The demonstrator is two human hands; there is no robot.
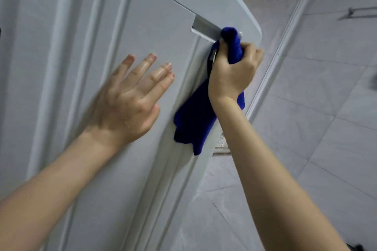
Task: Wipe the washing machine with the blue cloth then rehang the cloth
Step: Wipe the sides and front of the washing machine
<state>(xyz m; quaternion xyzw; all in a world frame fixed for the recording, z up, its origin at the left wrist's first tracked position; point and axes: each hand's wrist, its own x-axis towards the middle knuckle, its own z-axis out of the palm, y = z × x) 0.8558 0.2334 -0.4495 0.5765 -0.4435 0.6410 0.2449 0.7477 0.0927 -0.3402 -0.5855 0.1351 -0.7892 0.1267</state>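
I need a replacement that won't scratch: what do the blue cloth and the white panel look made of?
Blue cloth: soft, fuzzy pile with limp folds, probably microfibre. White panel: smooth, rigid, faintly glossy with crisp pressed ridges, likely painted sheet metal, possibly plastic.

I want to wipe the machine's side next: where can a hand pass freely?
Free: the white panel between the left hand and the recessed handle, and the lower panel between both forearms. Crowded: the handle's right end, where the right hand grips the blue cloth.
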